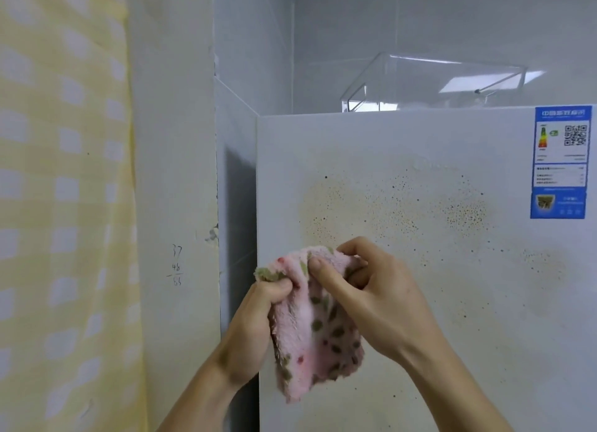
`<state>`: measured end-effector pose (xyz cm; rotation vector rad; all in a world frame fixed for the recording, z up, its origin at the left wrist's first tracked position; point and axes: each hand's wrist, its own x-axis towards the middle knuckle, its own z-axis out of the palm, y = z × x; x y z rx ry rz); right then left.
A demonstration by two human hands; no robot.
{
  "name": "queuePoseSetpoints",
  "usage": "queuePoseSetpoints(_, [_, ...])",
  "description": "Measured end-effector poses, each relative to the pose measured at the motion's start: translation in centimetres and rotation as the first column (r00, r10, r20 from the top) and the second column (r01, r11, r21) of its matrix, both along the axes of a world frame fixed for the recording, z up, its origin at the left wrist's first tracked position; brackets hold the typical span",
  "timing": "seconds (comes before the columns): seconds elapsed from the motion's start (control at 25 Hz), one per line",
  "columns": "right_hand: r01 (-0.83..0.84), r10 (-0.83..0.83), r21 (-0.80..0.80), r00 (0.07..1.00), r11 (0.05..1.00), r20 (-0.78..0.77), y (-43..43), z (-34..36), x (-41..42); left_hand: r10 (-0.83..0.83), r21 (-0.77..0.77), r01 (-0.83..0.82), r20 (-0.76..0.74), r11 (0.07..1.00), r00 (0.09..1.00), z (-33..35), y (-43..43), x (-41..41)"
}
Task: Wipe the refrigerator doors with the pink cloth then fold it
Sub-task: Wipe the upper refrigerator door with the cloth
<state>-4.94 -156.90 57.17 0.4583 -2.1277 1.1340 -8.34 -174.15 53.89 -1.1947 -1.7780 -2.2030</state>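
A fluffy pink cloth (318, 334) with green and red spots hangs in front of the white refrigerator door (420, 270). My left hand (255, 321) grips its upper left edge. My right hand (371, 289) pinches its top edge between thumb and fingers. The cloth droops below both hands, partly doubled over. The door surface behind carries brownish stains and dark specks across its middle.
A blue energy label (559, 161) is stuck at the door's upper right. A clear plastic box (433, 85) sits on top of the refrigerator. A white wall (174, 205) with pencilled numbers and a yellow checked curtain (64, 205) stand to the left.
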Motion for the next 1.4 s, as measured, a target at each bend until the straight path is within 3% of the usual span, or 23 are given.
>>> queuePoseSetpoints(0.08, [0.156, -0.16, -0.044, 0.982, 0.987, -0.102, -0.7, 0.3, -0.9, 0.142, 0.021, -0.142, -0.016, 0.99, 0.99, 0.9, -0.1, -1.1])
queuePoseSetpoints(0.16, [0.299, -0.329, -0.14, 0.895, 0.944, -0.3, -2.0, 0.6, -1.7, 0.398, 0.068, -0.393, -0.108, 0.917, 0.911, 2.0, 0.0, -2.1])
queuePoseSetpoints(0.32, [0.205, -0.303, -0.233, 0.773, 0.951, -0.557, -5.0, 1.4, -5.1, 0.603, 0.177, -0.577, -0.238, 0.798, 0.761, 4.8, 0.0, -4.3])
queuePoseSetpoints(0.36, [0.221, -0.294, -0.193, 0.739, 0.956, -0.606, -5.8, 1.3, -6.4, 0.663, 0.185, -0.64, -0.301, 0.746, 0.686, 5.3, -0.1, -5.2])
queuePoseSetpoints(0.48, [0.432, -0.325, -0.03, 0.63, 0.902, -0.705, -7.5, -0.2, -10.2, 0.792, 0.272, -0.825, -0.53, 0.496, 0.302, 5.7, -1.0, -7.8])
queuePoseSetpoints(0.56, [0.531, -0.313, 0.087, 0.615, 0.843, -0.724, -7.4, -1.3, -11.5, 0.811, 0.347, -0.857, -0.571, 0.38, 0.129, 5.8, -2.7, -8.9])
queuePoseSetpoints(0.68, [0.677, -0.36, 0.206, 0.595, 0.707, -0.719, -6.8, -0.8, -11.8, 0.752, 0.349, -0.93, -0.642, 0.115, -0.148, 6.3, -5.7, -10.8])
queuePoseSetpoints(0.76, [0.749, -0.402, 0.252, 0.57, 0.613, -0.717, -6.6, 0.8, -12.1, 0.722, 0.305, -0.951, -0.668, 0.042, -0.182, 6.6, -6.9, -12.0])
queuePoseSetpoints(0.84, [0.781, -0.413, 0.256, 0.541, 0.569, -0.732, -6.9, 3.3, -12.7, 0.721, 0.297, -0.954, -0.67, 0.042, -0.177, 6.7, -7.4, -12.8])
queuePoseSetpoints(1.08, [0.777, -0.471, 0.139, 0.502, 0.614, -0.725, -8.4, 9.1, -13.8, 0.707, 0.373, -0.927, -0.666, 0.041, -0.237, 6.6, -7.8, -13.5])
queuePoseSetpoints(1.4, [0.753, -0.405, 0.161, 0.507, 0.638, -0.761, -6.5, -2.3, -12.9, 0.704, 0.388, -0.916, -0.679, 0.101, -0.21, 6.0, -8.1, -14.2])
